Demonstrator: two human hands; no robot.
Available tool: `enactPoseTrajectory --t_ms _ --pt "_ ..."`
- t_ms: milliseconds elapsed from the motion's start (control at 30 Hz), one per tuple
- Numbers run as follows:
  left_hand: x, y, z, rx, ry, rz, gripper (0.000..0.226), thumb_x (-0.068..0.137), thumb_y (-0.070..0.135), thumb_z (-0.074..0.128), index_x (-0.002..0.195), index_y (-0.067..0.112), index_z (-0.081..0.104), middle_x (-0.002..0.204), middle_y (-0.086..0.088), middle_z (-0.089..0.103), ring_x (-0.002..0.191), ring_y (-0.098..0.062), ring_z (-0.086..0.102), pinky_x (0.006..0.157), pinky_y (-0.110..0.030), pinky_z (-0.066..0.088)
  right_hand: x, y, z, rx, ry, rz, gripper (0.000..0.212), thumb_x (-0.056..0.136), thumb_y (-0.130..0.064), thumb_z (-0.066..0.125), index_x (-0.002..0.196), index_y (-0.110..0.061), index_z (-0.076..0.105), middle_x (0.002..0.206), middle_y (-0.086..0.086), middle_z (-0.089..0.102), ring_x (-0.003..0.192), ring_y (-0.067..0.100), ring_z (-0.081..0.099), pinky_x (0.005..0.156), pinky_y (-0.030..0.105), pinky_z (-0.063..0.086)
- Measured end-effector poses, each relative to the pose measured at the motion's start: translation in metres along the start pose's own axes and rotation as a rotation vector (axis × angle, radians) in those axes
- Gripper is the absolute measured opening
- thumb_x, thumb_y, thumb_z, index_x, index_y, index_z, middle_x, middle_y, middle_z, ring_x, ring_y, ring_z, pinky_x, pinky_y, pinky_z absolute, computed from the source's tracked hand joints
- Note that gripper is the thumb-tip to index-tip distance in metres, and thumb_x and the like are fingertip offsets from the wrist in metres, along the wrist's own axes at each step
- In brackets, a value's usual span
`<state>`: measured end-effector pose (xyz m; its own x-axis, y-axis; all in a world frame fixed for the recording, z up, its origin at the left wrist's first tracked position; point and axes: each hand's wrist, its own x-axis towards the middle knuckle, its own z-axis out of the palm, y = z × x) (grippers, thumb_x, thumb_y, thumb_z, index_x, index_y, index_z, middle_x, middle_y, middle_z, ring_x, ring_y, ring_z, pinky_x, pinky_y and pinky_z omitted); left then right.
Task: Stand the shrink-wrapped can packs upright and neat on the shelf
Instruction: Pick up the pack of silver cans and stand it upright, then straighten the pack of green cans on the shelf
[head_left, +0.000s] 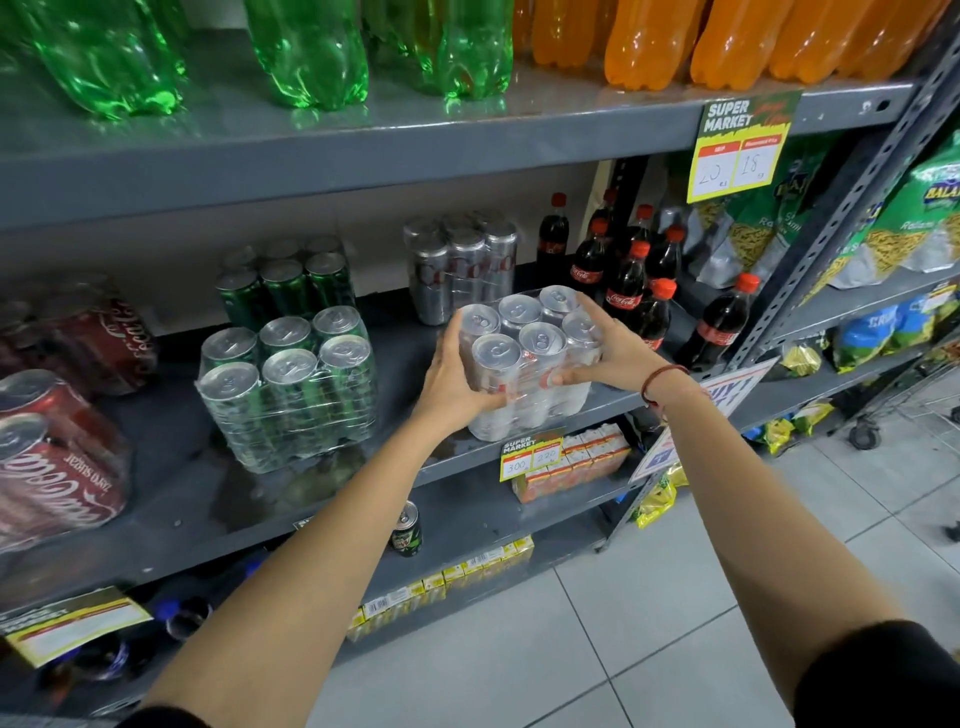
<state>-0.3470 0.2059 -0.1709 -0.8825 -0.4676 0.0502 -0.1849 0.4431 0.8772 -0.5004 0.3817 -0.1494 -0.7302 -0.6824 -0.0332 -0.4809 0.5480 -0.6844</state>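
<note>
A shrink-wrapped pack of silver cans (524, 338) stands upright near the front edge of the grey middle shelf (171, 499). My left hand (452, 379) grips its left side and my right hand (613, 348) grips its right side. Behind it stands another silver pack (462, 265), upright. To the left, two green can packs (291, 384) (285, 286) stand upright, one behind the other. At the far left, red cola can packs (57, 467) (98, 332) lie on their sides.
Cola bottles (634, 296) stand just right of the held pack. Green and orange bottles (306, 52) fill the upper shelf. A price tag (530, 457) hangs on the shelf edge below my hands. Juice cartons (571, 467) and a single can (406, 530) sit on the lower shelf.
</note>
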Motion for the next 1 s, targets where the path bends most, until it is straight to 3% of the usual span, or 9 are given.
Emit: enactPoseTrajectory --t_ms 67,133,233,300,400,567,633,767,1000 --pt "-0.012 0.001 -0.025 0.048 0.093 0.063 0.101 0.069 0.024 0.081 0.147 0.028 0.017 0.155 -0.004 0.028 0.142 -0.023 0.027 0.114 -0.046 0.027 -0.006 -0.008 0.001 0.081 0.127 -0.005 0.108 0.066 -0.036 0.083 0.15 -0.027 0.015 0.15 0.011 0.033 0.139 0.026 0.032 0.114 0.042 0.029" --pt "-0.027 0.001 -0.059 0.084 0.246 0.171 0.081 0.075 0.021 0.074 0.143 0.025 0.03 0.147 -0.011 0.039 0.135 -0.028 0.038 0.11 -0.05 0.033 -0.012 -0.025 0.005 0.141 0.305 -0.045 0.098 0.07 -0.041 0.079 0.148 -0.027 0.022 0.149 0.01 0.031 0.137 0.024 0.033 0.109 0.031 0.029" --pt "-0.041 -0.006 -0.121 0.228 0.472 0.236 0.07 0.076 0.024 0.074 0.138 0.021 0.04 0.137 -0.013 0.047 0.127 -0.028 0.045 0.107 -0.038 0.035 -0.012 -0.068 0.02 0.183 0.459 -0.176 0.088 0.072 -0.042 0.078 0.144 -0.023 0.033 0.145 0.01 0.034 0.131 0.016 0.035 0.1 0.015 0.024" --pt "-0.043 -0.018 -0.156 0.314 0.51 0.147 0.075 0.074 0.032 0.076 0.139 0.022 0.039 0.135 -0.015 0.046 0.127 -0.029 0.042 0.102 -0.032 0.032 -0.005 -0.101 0.039 0.157 0.408 -0.249 0.087 0.07 -0.045 0.078 0.143 -0.02 0.036 0.145 0.01 0.033 0.131 0.013 0.033 0.102 0.016 0.023" --pt "-0.045 -0.044 -0.188 0.293 0.409 -0.09 0.094 0.066 0.046 0.079 0.144 0.032 0.029 0.147 -0.016 0.03 0.138 -0.031 0.028 0.109 -0.04 0.031 0.01 -0.14 0.079 0.085 0.227 -0.301 0.09 0.068 -0.048 0.078 0.142 -0.019 0.036 0.146 0.014 0.032 0.139 0.026 0.029 0.111 0.031 0.025" --pt "-0.044 -0.079 -0.201 0.288 0.207 -0.284 0.126 0.047 0.055 0.084 0.149 0.033 0.014 0.159 -0.015 -0.004 0.145 -0.032 0.012 0.115 -0.044 0.023 0.038 -0.165 0.145 0.009 -0.203 -0.22 0.114 0.061 -0.042 0.085 0.15 -0.029 0.015 0.159 0.016 0.008 0.148 0.03 0.003 0.116 0.038 0.016" --pt "-0.041 -0.088 -0.201 0.271 0.132 -0.329 0.131 0.044 0.055 0.085 0.149 0.033 0.011 0.159 -0.015 -0.001 0.145 -0.031 0.013 0.115 -0.044 0.023 0.046 -0.169 0.163 -0.006 -0.276 -0.182 0.118 0.06 -0.038 0.087 0.15 -0.031 0.011 0.16 0.017 0.005 0.148 0.03 -0.001 0.116 0.041 0.015" --pt "-0.041 -0.097 -0.198 0.311 0.129 -0.309 0.128 0.048 0.043 0.09 0.149 0.027 0.013 0.156 -0.013 0.022 0.142 -0.031 0.024 0.112 -0.046 0.03 0.049 -0.172 0.183 -0.022 -0.232 -0.165 0.115 0.057 -0.038 0.088 0.149 -0.029 0.02 0.156 0.013 0.026 0.146 0.032 0.014 0.117 0.043 0.022" --pt "-0.049 -0.099 -0.189 0.335 0.179 -0.282 0.124 0.052 0.029 0.091 0.149 0.028 0.015 0.153 -0.012 0.03 0.139 -0.032 0.028 0.109 -0.043 0.032 0.039 -0.168 0.181 0.001 -0.138 -0.163 0.11 0.053 -0.036 0.09 0.146 -0.029 0.031 0.148 0.009 0.042 0.136 0.027 0.04 0.112 0.035 0.033"
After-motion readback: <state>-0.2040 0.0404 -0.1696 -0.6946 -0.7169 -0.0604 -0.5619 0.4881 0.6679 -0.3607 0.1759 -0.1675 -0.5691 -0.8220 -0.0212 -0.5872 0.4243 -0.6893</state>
